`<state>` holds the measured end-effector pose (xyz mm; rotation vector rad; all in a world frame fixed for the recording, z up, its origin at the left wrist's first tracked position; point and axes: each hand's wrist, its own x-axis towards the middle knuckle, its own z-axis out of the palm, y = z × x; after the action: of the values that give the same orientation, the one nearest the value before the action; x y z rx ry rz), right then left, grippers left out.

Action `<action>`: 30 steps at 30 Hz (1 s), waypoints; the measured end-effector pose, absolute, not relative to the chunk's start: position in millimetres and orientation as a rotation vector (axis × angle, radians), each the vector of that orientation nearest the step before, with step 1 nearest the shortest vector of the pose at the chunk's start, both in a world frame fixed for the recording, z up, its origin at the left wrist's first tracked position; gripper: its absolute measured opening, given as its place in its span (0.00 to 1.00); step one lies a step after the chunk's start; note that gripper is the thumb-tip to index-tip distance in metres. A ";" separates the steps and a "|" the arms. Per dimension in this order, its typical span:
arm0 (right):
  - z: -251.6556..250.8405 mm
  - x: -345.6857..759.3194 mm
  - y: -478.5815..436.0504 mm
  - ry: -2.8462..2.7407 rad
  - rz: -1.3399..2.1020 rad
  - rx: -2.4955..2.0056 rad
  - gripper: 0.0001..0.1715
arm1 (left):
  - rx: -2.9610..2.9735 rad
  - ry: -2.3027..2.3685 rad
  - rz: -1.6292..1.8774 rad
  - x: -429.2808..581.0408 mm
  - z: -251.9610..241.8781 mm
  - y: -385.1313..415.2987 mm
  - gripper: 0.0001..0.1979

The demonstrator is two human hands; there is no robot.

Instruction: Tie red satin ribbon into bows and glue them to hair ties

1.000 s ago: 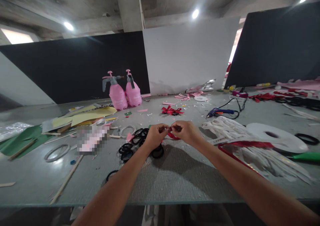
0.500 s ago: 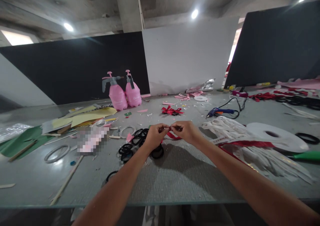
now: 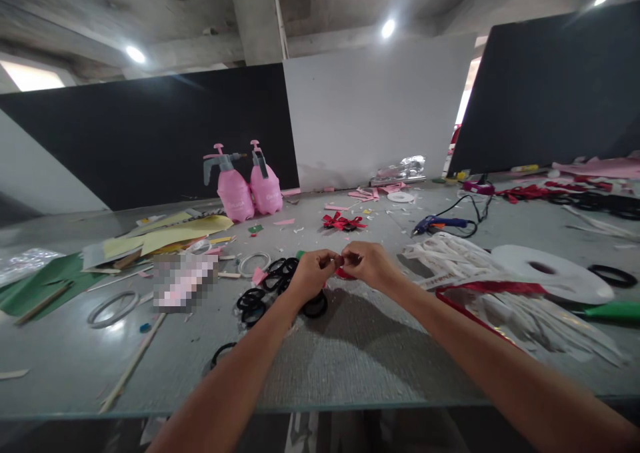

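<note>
Red ribbon (image 3: 344,273), pinched by left hand (image 3: 312,271) and right hand (image 3: 369,262), hangs below their fingers, long axis unclear.

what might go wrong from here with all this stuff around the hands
1. The red ribbon could slip, since the left hand and right hand seem to hold it only in a small pinch.
2. The black rings lie close beside the left hand, so a sideways sweep might scatter them.
3. The blue glue gun lies just beyond the white strips; if hot, which can't be seen, it might mark them.
</note>
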<state>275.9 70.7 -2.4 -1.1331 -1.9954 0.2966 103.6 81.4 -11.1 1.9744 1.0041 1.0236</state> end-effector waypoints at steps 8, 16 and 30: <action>-2.1 288.5 81.3 -1.746 0.753 -1.009 0.05 | 1.916 0.900 1.005 98.6 -0.7 79.9 0.15; 1.6 300.3 81.1 -1.706 0.758 -1.057 0.08 | 1.876 0.964 1.050 96.7 0.3 82.3 0.15; -6.7 282.7 85.1 -1.741 0.948 -0.875 0.20 | 1.949 0.819 1.008 98.0 9.8 75.9 0.15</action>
<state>282.7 85.1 -6.7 -0.8748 -1.7411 0.9477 98.0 75.9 9.8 1.9489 0.8188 1.0079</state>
